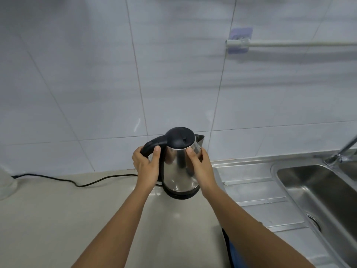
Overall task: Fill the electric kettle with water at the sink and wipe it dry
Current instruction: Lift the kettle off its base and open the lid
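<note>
While the steel kettle (180, 167) stood upright on its base on the bench (58, 219), left of the sink (316, 192), both forearms reached forward: the left hand (146, 167) curled its fingers around the black handle, and the right hand (201, 167) cupped the body below the spout.

A pale beige worktop (58, 219) runs along a white tiled wall. A steel electric kettle (180, 171) stands upright on its black base (182, 195) near the worktop's right end. A black power cord (63, 179) trails left across the surface. On the right, a stainless steel sink (316, 192) with a ridged drainboard (257, 192) adjoins the worktop.
</note>
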Demonstrator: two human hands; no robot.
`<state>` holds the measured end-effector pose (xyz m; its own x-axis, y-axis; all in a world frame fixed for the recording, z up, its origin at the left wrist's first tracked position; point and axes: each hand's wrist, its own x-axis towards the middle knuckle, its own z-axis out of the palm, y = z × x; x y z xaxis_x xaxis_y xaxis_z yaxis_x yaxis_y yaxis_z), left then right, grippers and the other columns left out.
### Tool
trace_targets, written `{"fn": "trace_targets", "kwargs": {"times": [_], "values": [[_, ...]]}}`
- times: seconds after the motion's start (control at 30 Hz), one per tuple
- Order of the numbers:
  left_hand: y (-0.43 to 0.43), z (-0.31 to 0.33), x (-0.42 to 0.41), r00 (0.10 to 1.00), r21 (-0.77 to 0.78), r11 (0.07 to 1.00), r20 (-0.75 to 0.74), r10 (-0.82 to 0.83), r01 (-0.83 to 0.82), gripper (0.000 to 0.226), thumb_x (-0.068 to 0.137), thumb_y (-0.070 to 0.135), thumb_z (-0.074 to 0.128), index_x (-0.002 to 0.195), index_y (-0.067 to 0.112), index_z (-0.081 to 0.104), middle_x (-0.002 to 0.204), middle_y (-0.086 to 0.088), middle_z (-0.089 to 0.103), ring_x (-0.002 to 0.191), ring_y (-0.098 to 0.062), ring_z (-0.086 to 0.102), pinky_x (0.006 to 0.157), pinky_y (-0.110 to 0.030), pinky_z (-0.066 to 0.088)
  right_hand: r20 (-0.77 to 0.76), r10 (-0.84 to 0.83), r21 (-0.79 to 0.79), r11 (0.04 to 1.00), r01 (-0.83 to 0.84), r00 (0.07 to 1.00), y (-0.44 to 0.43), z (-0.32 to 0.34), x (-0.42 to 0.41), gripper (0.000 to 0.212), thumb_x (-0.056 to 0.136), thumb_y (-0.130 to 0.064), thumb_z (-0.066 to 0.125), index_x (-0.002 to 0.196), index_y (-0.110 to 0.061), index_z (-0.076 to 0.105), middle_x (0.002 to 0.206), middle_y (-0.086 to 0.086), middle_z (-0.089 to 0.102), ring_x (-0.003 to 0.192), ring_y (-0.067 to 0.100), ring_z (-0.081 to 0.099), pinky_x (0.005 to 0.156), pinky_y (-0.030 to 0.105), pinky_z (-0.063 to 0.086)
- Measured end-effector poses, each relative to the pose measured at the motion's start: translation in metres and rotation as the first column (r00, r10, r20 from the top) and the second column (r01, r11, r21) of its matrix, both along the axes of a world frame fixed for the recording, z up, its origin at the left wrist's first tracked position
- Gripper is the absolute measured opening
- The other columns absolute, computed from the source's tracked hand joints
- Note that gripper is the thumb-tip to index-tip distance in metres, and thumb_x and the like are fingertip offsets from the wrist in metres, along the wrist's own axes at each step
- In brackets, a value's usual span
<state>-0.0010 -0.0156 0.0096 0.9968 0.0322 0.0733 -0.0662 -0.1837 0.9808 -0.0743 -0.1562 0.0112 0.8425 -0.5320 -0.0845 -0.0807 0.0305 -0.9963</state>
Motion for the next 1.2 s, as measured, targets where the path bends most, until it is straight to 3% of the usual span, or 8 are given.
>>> {"fn": "trace_targets", "kwargs": {"times": [0.17, 0.33, 0.53, 0.63, 0.7, 0.77, 1.07, 1.2], "values": [[0.014, 0.013, -0.034, 0.997, -0.032, 0.999, 0.071, 0.038, -0.036, 0.056, 0.087, 0.049, 0.058, 0.129, 0.016, 0.04, 0.127, 0.0, 0.037, 0.126, -0.023, 0.039, 0.108, -0.044, 0.036, 0.062, 0.0, -0.005, 1.0, 0.0, 0.998, 0.016, 0.015, -0.036, 0.037, 0.063, -0.083, 0.063, 0.096, -0.068, 0.053, 0.092, -0.045, 0.063, 0.093, -0.016, 0.06, 0.077, 0.016, 0.047], [0.03, 0.022, -0.075, 0.992, -0.053, 0.995, 0.095, 0.087, -0.082, 0.058, 0.085, 0.05, 0.06, 0.127, 0.014, 0.042, 0.126, 0.0, 0.037, 0.125, -0.023, 0.042, 0.107, -0.042, 0.037, 0.087, 0.026, 0.01, 1.0, -0.027, 0.996, 0.034, 0.027, -0.079, 0.041, 0.067, -0.077, 0.064, 0.1, -0.054, 0.056, 0.097, -0.031, 0.068, 0.096, -0.01, 0.061, 0.074, 0.018, 0.048], [0.049, 0.016, -0.133, 0.991, -0.06, 0.993, 0.088, 0.106, -0.101, 0.056, 0.087, 0.047, 0.061, 0.127, 0.013, 0.042, 0.129, -0.003, 0.04, 0.126, -0.025, 0.042, 0.107, -0.045, 0.037, 0.099, 0.059, -0.014, 0.998, -0.058, 0.993, 0.047, 0.016, -0.13, 0.019, 0.089, -0.056, 0.066, 0.098, -0.043, 0.058, 0.097, -0.016, 0.064, 0.086, -0.006, 0.063, 0.077, 0.017, 0.045], [0.059, 0.007, -0.163, 0.991, -0.067, 0.992, 0.074, 0.116, -0.111, 0.052, 0.089, 0.044, 0.06, 0.126, 0.012, 0.042, 0.13, -0.005, 0.041, 0.126, -0.024, 0.043, 0.108, -0.045, 0.037, 0.082, 0.075, -0.005, 0.997, -0.075, 0.994, 0.057, 0.01, -0.157, 0.049, 0.076, -0.071, 0.065, 0.112, -0.037, 0.06, 0.1, -0.021, 0.07, 0.092, -0.012, 0.064, 0.077, 0.015, 0.044], [0.067, 0.001, -0.18, 0.991, -0.06, 0.992, 0.065, 0.113, -0.109, 0.047, 0.089, 0.043, 0.059, 0.123, 0.016, 0.042, 0.129, -0.003, 0.041, 0.125, -0.021, 0.043, 0.107, -0.042, 0.038, 0.054, 0.083, -0.001, 0.997, -0.083, 0.995, 0.063, 0.003, -0.173, 0.08, 0.066, -0.078, 0.063, 0.126, -0.025, 0.058, 0.114, -0.014, 0.071, 0.109, -0.001, 0.064, 0.088, 0.021, 0.048], [0.074, -0.006, -0.194, 0.993, -0.046, 0.994, 0.063, 0.1, -0.097, 0.042, 0.09, 0.044, 0.058, 0.12, 0.022, 0.039, 0.128, 0.0, 0.039, 0.123, -0.017, 0.044, 0.106, -0.037, 0.038, 0.038, 0.077, 0.01, 0.997, -0.078, 0.996, 0.068, -0.004, -0.187, 0.09, 0.063, -0.08, 0.063, 0.13, -0.02, 0.057, 0.121, -0.005, 0.07, 0.117, 0.011, 0.063, 0.097, 0.03, 0.051], [0.08, -0.021, -0.232, 0.998, -0.03, 0.999, 0.052, 0.038, -0.036, 0.037, 0.094, 0.039, 0.054, 0.12, 0.022, 0.034, 0.132, -0.005, 0.039, 0.119, -0.014, 0.046, 0.095, -0.022, 0.037, 0.015, 0.109, 0.015, 0.994, -0.109, 0.994, 0.072, -0.019, -0.228, 0.079, 0.066, -0.079, 0.065, 0.135, -0.045, 0.047, 0.12, -0.025, 0.062, 0.117, 0.002, 0.058, 0.103, 0.048, 0.052], [0.074, -0.023, -0.239, 0.999, -0.039, 0.999, 0.041, 0.026, -0.024, 0.035, 0.094, 0.037, 0.055, 0.119, 0.022, 0.035, 0.128, -0.002, 0.04, 0.116, -0.013, 0.047, 0.072, -0.001, 0.041, -0.008, 0.113, 0.001, 0.994, -0.113, 0.994, 0.063, -0.026, -0.239, 0.083, 0.075, -0.072, 0.068, 0.146, -0.036, 0.043, 0.133, -0.009, 0.061, 0.126, 0.016, 0.056, 0.104, 0.051, 0.051]]}}
